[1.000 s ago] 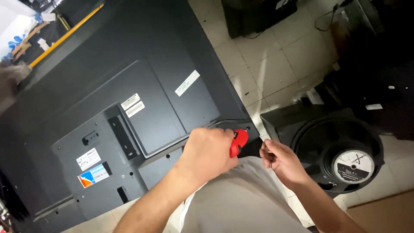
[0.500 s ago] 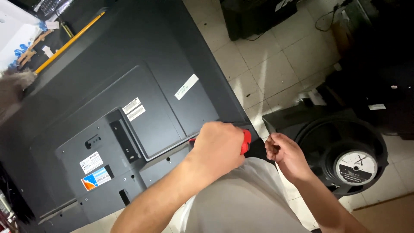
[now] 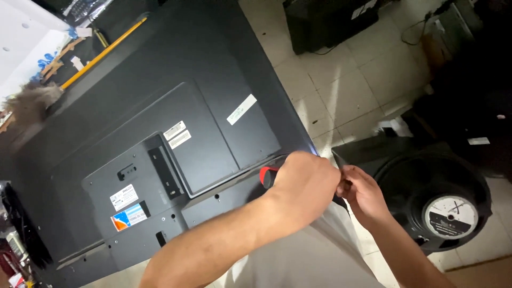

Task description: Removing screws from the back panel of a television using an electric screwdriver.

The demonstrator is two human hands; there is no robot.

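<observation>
We are looking down on the dark grey plastic back cover of a flat television (image 3: 160, 122), lying face down and filling the left and middle of the frame. Our left hand (image 3: 301, 181) is closed in a fist around a red-and-black screwdriver handle (image 3: 268, 176), just right of centre, at the lower right edge of the cover. Only a bit of the handle shows past the knuckles; the tip is hidden, so we cannot tell exactly where it sits.

Our right hand (image 3: 362, 192), just beside the left, is pinched narrow, fingertips together at the cover's edge; whether it grips something small we cannot tell. To the lower right a black round loudspeaker with a white centre label (image 3: 442, 208) rests on the pale tiled floor (image 3: 346, 90).

We judge the step to be working a fastening at this edge. The next move calls for a steady, straight tool and a firm hold from the right hand.
</observation>
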